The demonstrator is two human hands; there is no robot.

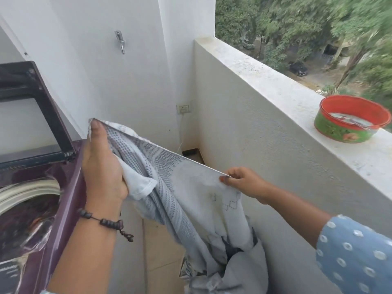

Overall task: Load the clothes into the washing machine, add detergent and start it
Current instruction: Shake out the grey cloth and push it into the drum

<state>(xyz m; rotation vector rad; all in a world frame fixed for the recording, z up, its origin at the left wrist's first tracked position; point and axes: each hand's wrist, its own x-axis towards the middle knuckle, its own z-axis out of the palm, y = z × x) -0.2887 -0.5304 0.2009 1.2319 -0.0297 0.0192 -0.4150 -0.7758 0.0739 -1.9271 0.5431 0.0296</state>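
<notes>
Cloth [186, 187], pale grey with woven check pattern, stretched between your hands right beside washing machine [63, 198], lower end trailing down into heap near floor. Your left hand [101, 166] grips bunched top corner, fingers wrapped round it, just over machine's right edge. Your right hand [241, 181] pinches edge, pulling it taut. Machine lid [51, 111] up, drum rim [29, 189] showing. Red-and-green bowl [350, 119] sits on balcony ledge [275, 85], well apart from you.
</notes>
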